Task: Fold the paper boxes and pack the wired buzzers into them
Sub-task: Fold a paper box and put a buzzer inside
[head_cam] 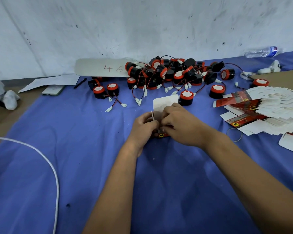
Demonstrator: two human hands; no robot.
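both hands together at centre of blue cloth [74, 166]: left hand [143, 125] and right hand [179, 125] pinching a half-folded paper box [164, 105], top flap up. buzzers [169, 73] heaped beyond; flat boxes [260, 108] fanned at right. risk: flap creased or torn if forced; box prob. popping open w/ loose tuck.

Matt blue cloth [74, 166], glossy printed paper box [161, 135], plastic buzzers [167, 73], rough wall [142, 22]

Buzzer pile [167, 73] lies behind the hands [166, 125]; flat boxes [264, 108] to their right, phone [53, 90] far left.
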